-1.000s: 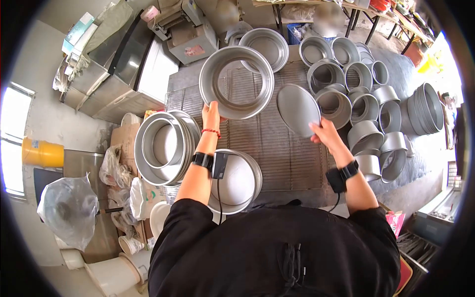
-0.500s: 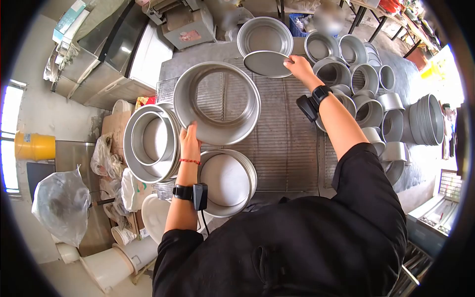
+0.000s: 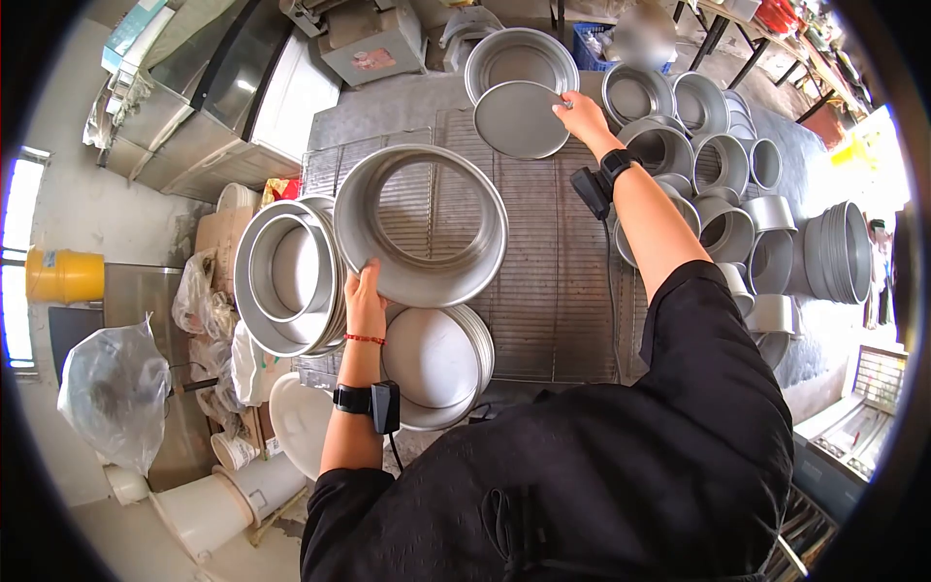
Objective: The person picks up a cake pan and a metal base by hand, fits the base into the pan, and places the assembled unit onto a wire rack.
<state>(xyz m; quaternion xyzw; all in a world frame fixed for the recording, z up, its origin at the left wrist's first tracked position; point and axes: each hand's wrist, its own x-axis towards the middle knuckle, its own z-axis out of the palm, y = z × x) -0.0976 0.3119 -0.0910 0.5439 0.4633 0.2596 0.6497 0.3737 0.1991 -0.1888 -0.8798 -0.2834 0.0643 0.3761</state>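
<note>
My left hand (image 3: pixel 367 301) grips the near rim of a large bottomless cake pan ring (image 3: pixel 354 218), its fingers partly hidden by the wall. Wire rack shows through the ring's opening. With my right hand (image 3: pixel 582 116) I pinch the right edge of a round pan base (image 3: pixel 520 120), a flat grey disc. The disc covers the near side of a large round cake pan (image 3: pixel 522 56) at the back of the table. Below my left hand's ring stands a stack of round pans or discs (image 3: pixel 434 361). Nested pans (image 3: pixel 250 291) stand to the left.
Wire racks (image 3: pixel 553 291) lie over the table. Many smaller ring pans (image 3: pixel 720 160) crowd the right side, with a nested pan stack (image 3: pixel 836 254) farther right. A white bucket (image 3: pixel 208 514) and bagged items (image 3: pixel 116 398) are at the left. A blurred person is near the blue crate (image 3: pixel 592 47).
My right hand has lifted the disc slightly up and left, and it now faces me more fully. The ring in my left hand has shifted a little lower in view.
</note>
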